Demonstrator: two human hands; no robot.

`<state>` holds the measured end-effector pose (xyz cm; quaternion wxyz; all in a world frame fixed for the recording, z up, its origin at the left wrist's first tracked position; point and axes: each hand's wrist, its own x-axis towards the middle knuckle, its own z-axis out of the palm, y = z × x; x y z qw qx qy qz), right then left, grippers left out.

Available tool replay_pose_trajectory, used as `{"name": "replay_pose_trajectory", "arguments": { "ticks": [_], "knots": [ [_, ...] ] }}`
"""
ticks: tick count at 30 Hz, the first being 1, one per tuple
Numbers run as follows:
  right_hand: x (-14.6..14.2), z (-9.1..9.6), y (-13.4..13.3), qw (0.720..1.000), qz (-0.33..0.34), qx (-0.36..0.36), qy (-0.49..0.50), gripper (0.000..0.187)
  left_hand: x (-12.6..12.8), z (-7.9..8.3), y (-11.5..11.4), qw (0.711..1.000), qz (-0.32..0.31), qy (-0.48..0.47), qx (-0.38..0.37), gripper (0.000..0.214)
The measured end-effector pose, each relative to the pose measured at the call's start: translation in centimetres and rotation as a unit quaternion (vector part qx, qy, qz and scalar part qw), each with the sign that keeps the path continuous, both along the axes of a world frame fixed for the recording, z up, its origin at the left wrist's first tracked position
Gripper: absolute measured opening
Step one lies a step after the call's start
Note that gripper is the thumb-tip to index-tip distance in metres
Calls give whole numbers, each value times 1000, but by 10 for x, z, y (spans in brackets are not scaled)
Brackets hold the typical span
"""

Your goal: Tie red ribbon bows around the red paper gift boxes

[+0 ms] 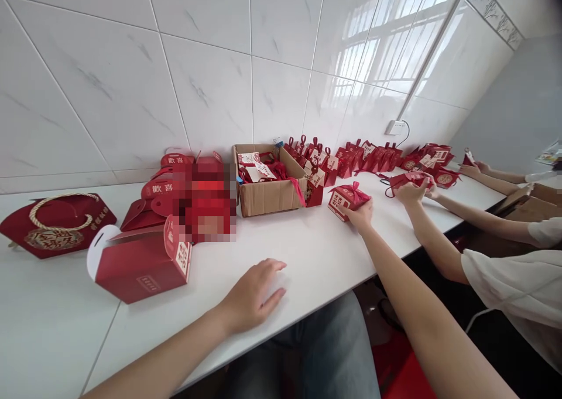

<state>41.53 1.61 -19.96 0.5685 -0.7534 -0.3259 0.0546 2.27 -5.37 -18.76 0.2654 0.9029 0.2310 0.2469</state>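
Note:
My right hand (360, 216) grips a small red gift box (338, 204) with a cream printed front and a red ribbon bow (355, 193) on top. The box is at the table surface, right of the cardboard box; whether it touches the table I cannot tell. My left hand (252, 296) is over the white table (302, 252) near its front edge, fingers apart and curved, holding nothing. To its left a larger red gift box (140, 267) with a pale open end flap lies on the table.
An open cardboard box (272, 197) holds red ribbons and printed cards. Red boxes with loops (325, 163) line the tiled wall. A red bag with a rope handle (57, 226) is at far left. At right, a co-worker's hands (413, 191) hold a red box; another person sits beyond.

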Motion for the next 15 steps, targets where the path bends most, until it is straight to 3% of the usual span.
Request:
{"name": "replay_pose_trajectory", "arguments": {
  "ticks": [5, 9, 11, 15],
  "knots": [
    [-21, -3, 60, 999, -23, -5, 22, 131, -4, 3, 0, 999, 22, 21, -16, 31],
    [-25, -7, 75, 1000, -6, 7, 23, 130, -7, 4, 3, 999, 24, 13, -45, 32],
    [-19, -11, 74, 999, 1, 17, 29, 120, -7, 3, 4, 998, 24, 11, -60, 32],
    [-8, -18, 74, 997, 21, 69, 21, 82, -6, 0, 3, 999, 0, 19, -30, 35]
  ]
}}
